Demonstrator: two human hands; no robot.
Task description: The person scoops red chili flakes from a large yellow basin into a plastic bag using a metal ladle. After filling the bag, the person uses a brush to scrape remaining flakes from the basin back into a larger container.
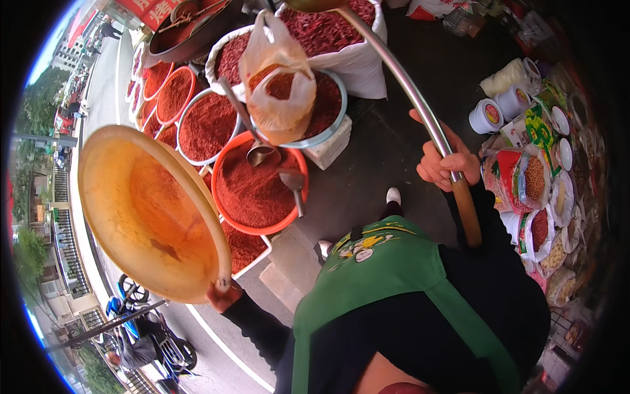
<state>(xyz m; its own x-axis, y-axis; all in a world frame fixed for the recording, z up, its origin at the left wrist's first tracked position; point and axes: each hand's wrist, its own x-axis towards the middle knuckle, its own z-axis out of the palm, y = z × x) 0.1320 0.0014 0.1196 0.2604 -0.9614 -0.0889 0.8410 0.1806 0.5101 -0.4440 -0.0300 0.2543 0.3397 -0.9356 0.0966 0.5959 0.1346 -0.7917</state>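
My left hand point(225, 295) grips the rim of a large yellowish basin point(152, 212), tilted on its side, with orange-red residue inside. My right hand point(448, 162) is closed around the metal handle of a long ladle point(418, 98); the handle ends in wood, and its bowl is cut off at the top edge. Between my hands stands an orange-red tub point(256, 197) of ground red chili, with a metal scoop point(261, 150) and a second scoop point(294, 182) in it. A plastic bag point(280, 108) of red powder rests on a light-blue tub point(339, 108) of dark red flakes.
More tubs of red powder point(206, 128) line the left, beside a dark wok point(182, 39). White sacks of dried chilies point(354, 69) stand at the top. Bagged goods and white containers point(487, 115) crowd the right. A motorcycle with a person point(142, 344) is on the road at lower left.
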